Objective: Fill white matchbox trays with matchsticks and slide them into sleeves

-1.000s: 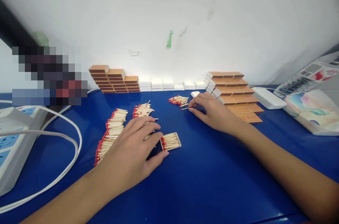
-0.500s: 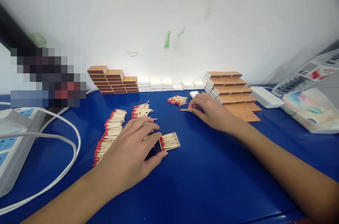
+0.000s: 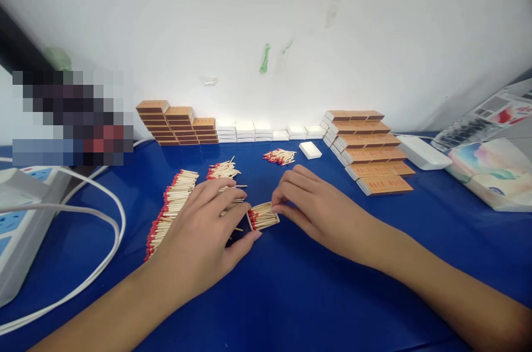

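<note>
A small white matchbox tray point(image 3: 279, 219), filled with red-tipped matches point(image 3: 262, 215), lies on the blue table. My left hand point(image 3: 208, 219) grips its left end, with thumb and index finger at opposite corners and the other fingers spread over loose matches. At the tray's right end, my right hand point(image 3: 311, 205) pinches a match whose stick is mostly hidden among the others. A long row of matches point(image 3: 172, 210) lies left of my left hand. Behind that hand is another heap of matches point(image 3: 223, 169), partly covered. A smaller match pile point(image 3: 279, 157) lies farther back.
A lone white tray point(image 3: 310, 149) lies behind my right hand. Orange matchboxes stand stacked at left point(image 3: 178, 125) and right point(image 3: 366, 147), with white trays point(image 3: 253, 131) between them along the wall. A power strip point(image 3: 25, 219) with white cables point(image 3: 118, 219) sits left; a tissue pack point(image 3: 494, 174) lies right.
My right hand has carried a match from beside the far pile toward me and left, to the tray. The lone white tray behind it is now uncovered. My left hand has stayed in place.
</note>
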